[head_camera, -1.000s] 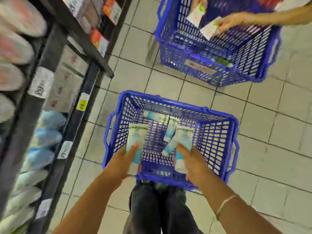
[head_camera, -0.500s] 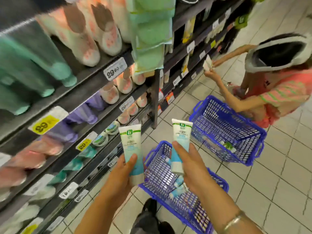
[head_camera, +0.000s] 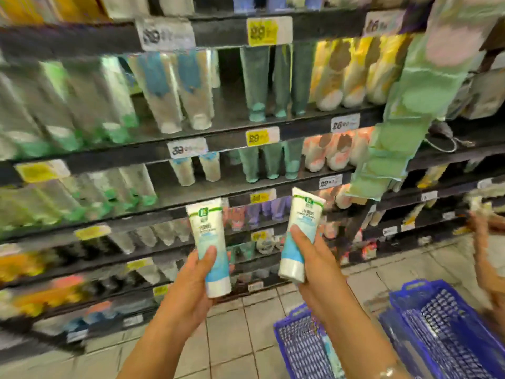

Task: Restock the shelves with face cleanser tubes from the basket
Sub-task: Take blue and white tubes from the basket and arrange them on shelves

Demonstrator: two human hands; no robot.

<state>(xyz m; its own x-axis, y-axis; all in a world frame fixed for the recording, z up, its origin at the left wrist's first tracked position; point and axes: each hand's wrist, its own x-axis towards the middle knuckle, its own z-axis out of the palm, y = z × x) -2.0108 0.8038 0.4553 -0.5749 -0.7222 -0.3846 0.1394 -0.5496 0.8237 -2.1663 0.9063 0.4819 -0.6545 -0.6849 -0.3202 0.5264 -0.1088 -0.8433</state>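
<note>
Holding one tube in each hand, the person faces the shelving with both arms raised. Left hand (head_camera: pixel 195 280) grips a face cleanser tube (head_camera: pixel 210 246) around its lower, blue part, thumb across the front, fingers wrapped behind; cap end points down, crimped end up. Right hand (head_camera: pixel 308 258) grips a second tube (head_camera: pixel 300 231) the same way, fingers curled over the front, cap down, tube tilted slightly so its top leans away from the left hand.

Both tubes are clear of any shelf: nothing touches them but the hands. The basket (head_camera: pixel 293 337) sits low, below and just to the outside of the right forearm; its contents are too blurred to count. A second basket (head_camera: pixel 437 310) lies further out on the right, near another person's hand (head_camera: pixel 481 228).

Step in hand, as judged: transport from basket to shelf, with the matching slot not yet reached. The shelves (head_camera: pixel 218 132) ahead of the hands carry rows of tubes standing cap down; motion blur hides the labels, so which row matches the white-and-blue tubes cannot be told.

Next move calls for: finding the row with the same packaging, extending one hand forward and up or down to that level, and standing the tube on its cap behind the shelf lip without knocking over neighbours. Placing one tube at a time looks safer than both together.
</note>
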